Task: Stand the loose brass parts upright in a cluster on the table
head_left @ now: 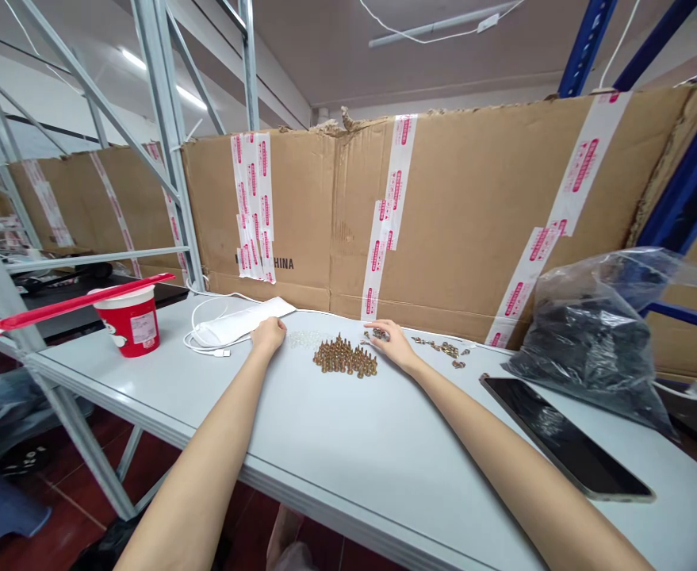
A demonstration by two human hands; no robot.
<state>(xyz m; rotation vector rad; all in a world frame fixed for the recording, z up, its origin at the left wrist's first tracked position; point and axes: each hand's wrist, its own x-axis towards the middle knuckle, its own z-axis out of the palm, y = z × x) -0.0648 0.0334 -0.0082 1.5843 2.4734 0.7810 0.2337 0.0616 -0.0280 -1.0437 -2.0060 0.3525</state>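
Observation:
Several small amber-brown pieces (345, 357) stand grouped on the grey table (348, 428), between my two hands. My left hand (269, 335) rests by a white paper-like packet (277, 308), its fingers curled together; what they hold, if anything, is too small to make out. Beside it lie scattered tiny clear pieces (305, 339). My right hand (391, 342) is over a small cluster of dark metallic pieces (377, 335), fingers spread around it. More metallic pieces (446, 348) lie to the right of that hand.
A red and white cup (128, 321) stands at the left, near a coiled white cable (211, 349). On the right lie a dark phone or tablet (562, 432) and a clear bag of black items (598, 341). A tall cardboard wall (455, 214) runs along the back.

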